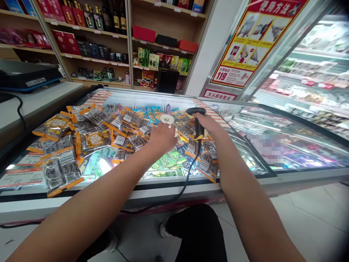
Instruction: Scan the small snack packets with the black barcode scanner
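Observation:
My right hand (208, 124) grips a black barcode scanner (199, 127) with a yellow band near its base, held upright over the freezer's glass top. A dark cable runs from its lower end over the front edge. My left hand (164, 137) reaches to the middle of the glass, its fingers curled downward beside a small white round disc (167, 119). Whatever lies under those fingertips is hidden. Clear snack packets with orange edges (64, 167) are heaped left of my left hand. More orange-edged packets (207, 162) lie below the scanner.
Under the glass of the chest freezer (174, 185) are colourful packages. At the left, a black device (27, 76) stands on a counter. Shelves (89, 58) with bottles and boxes line the back. A red and yellow poster (240, 43) hangs behind, beside a lit display case (308, 80).

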